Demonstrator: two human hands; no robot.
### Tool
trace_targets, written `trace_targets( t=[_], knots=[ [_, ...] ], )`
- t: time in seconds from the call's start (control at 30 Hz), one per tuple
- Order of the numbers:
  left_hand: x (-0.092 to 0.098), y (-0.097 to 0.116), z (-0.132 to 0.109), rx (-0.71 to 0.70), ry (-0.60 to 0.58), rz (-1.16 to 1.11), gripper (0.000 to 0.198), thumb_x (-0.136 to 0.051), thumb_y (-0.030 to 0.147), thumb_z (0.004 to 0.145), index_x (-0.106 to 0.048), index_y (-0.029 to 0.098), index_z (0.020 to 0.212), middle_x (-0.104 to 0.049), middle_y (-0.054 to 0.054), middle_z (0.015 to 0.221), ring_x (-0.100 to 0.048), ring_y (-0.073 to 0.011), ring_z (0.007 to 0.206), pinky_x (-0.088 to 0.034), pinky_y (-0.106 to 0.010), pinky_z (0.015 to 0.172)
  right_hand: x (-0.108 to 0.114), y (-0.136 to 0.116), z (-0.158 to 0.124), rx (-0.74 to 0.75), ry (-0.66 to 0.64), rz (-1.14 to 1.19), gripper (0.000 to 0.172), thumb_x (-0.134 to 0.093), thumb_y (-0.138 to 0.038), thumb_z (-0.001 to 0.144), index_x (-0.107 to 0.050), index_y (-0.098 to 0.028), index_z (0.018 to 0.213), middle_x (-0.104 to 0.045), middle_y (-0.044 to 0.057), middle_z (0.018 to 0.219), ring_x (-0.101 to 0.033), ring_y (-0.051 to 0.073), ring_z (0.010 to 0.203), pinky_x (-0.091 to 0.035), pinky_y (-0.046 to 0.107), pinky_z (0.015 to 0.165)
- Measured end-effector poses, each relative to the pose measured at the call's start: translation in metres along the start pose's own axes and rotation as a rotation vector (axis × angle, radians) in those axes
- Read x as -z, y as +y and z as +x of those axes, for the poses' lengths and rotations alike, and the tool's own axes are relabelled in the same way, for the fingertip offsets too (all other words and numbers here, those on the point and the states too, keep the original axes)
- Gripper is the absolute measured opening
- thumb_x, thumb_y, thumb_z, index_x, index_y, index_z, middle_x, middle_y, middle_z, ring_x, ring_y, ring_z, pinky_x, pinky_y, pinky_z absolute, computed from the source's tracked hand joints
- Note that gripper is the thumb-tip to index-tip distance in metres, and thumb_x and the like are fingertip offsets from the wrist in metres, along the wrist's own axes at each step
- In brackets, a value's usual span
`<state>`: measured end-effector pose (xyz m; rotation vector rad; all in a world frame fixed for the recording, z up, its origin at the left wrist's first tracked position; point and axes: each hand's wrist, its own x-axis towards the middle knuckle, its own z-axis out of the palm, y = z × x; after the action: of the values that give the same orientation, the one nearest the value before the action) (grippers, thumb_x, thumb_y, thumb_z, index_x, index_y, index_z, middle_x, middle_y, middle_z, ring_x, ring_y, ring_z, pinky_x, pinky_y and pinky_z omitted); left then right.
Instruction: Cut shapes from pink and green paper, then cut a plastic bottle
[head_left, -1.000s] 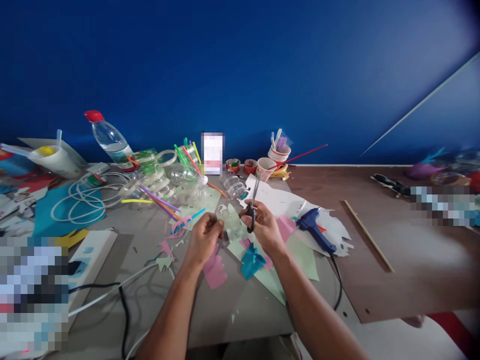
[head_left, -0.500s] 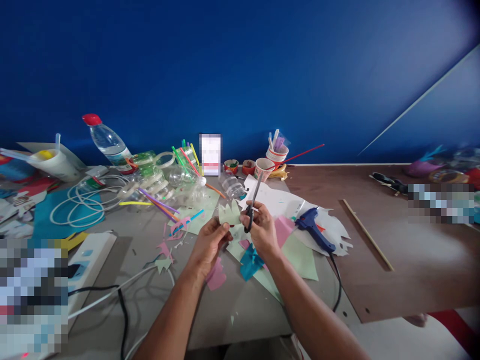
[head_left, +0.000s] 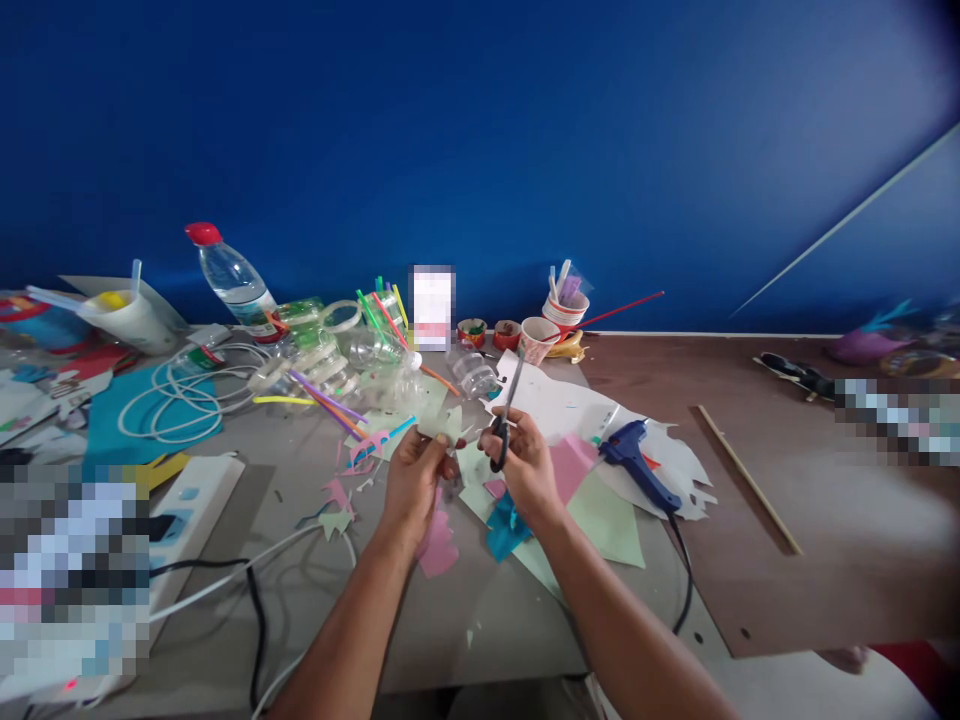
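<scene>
My left hand (head_left: 422, 467) pinches a pale green piece of paper (head_left: 441, 424) with a jagged edge between thumb and fingers. In my right hand (head_left: 529, 465) is a pair of scissors (head_left: 501, 432) with black handles, its blades pointing up and away from me. The scissors are apart from the paper, a short gap to its right. Below my hands lie pink paper scraps (head_left: 438, 543), a crumpled blue paper piece (head_left: 507, 526) and a larger pale green sheet (head_left: 611, 522).
A blue glue gun (head_left: 641, 465) lies right of my hands on white paper (head_left: 566, 398). Clear plastic bottle pieces (head_left: 322, 365) and coloured straws (head_left: 326, 405) spread left. Paper cups (head_left: 538, 342) stand at the back. A power strip (head_left: 196, 515) with cables sits left; a wooden stick (head_left: 748, 478) lies right.
My left hand has tilted the green paper over to the left, away from the scissors. The whole scene has shifted slightly right in view.
</scene>
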<state>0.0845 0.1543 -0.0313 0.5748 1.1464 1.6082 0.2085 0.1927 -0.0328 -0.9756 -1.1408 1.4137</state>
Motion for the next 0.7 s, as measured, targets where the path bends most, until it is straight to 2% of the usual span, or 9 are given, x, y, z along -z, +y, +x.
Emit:
trace_targets(
  t=[0.13, 0.27, 0.37, 0.43, 0.57, 0.7],
  knots=[
    [0.004, 0.002, 0.002, -0.051, -0.023, 0.244, 0.021, -0.068, 0.035, 0.07, -0.056, 0.018, 0.07, -0.049, 0.006, 0.053, -0.041, -0.0072, 0.046, -0.03, -0.02, 0.046, 0.006, -0.011, 0.003, 0.065, 0.012, 0.026, 0.04, -0.069, -0.027, 0.067, -0.054, -0.022, 0.104, -0.063, -0.001, 0.079, -0.056, 0.014, 0.071, -0.043, 0.024, 0.058],
    [0.006, 0.003, 0.001, -0.113, -0.047, 0.422, 0.018, -0.064, 0.032, 0.071, -0.054, 0.019, 0.064, -0.044, 0.006, 0.054, -0.039, -0.0089, 0.051, -0.03, -0.021, 0.05, 0.011, -0.013, 0.007, 0.086, -0.002, 0.0, 0.042, -0.068, -0.027, 0.068, -0.052, -0.023, 0.107, -0.063, 0.0, 0.082, -0.057, 0.015, 0.075, -0.044, 0.025, 0.059],
    [0.007, 0.003, -0.001, -0.171, -0.025, 0.523, 0.009, -0.063, 0.027, 0.071, -0.06, 0.019, 0.075, -0.051, 0.004, 0.063, -0.045, -0.0114, 0.059, -0.035, -0.022, 0.056, 0.012, -0.01, 0.007, 0.101, -0.052, -0.082, 0.049, -0.069, -0.023, 0.067, -0.05, -0.024, 0.112, -0.064, 0.0, 0.083, -0.056, 0.015, 0.072, -0.043, 0.025, 0.058],
    [0.008, 0.003, -0.002, -0.172, -0.049, 0.58, 0.013, -0.061, 0.026, 0.073, -0.063, 0.019, 0.084, -0.054, 0.003, 0.066, -0.048, -0.0124, 0.061, -0.037, -0.023, 0.058, 0.012, -0.008, 0.007, 0.11, -0.067, -0.163, 0.053, -0.069, -0.02, 0.066, -0.05, -0.023, 0.115, -0.062, -0.002, 0.08, -0.054, 0.013, 0.067, -0.042, 0.025, 0.057],
    [0.009, 0.005, -0.004, -0.145, -0.13, 0.622, 0.007, -0.059, 0.025, 0.075, -0.063, 0.019, 0.076, -0.057, 0.002, 0.065, -0.049, -0.0125, 0.06, -0.036, -0.023, 0.057, 0.011, -0.006, 0.004, 0.127, -0.031, -0.293, 0.052, -0.067, -0.019, 0.068, -0.051, -0.022, 0.118, -0.054, -0.006, 0.068, -0.052, 0.012, 0.063, -0.039, 0.024, 0.054],
    [0.007, 0.004, -0.003, -0.122, -0.145, 0.466, 0.009, -0.061, 0.027, 0.075, -0.06, 0.019, 0.072, -0.056, 0.003, 0.064, -0.05, -0.0116, 0.06, -0.037, -0.022, 0.057, 0.01, -0.007, 0.004, 0.099, -0.047, -0.281, 0.054, -0.068, -0.02, 0.068, -0.05, -0.021, 0.119, -0.056, -0.006, 0.067, -0.051, 0.012, 0.06, -0.038, 0.023, 0.053]
  ],
)
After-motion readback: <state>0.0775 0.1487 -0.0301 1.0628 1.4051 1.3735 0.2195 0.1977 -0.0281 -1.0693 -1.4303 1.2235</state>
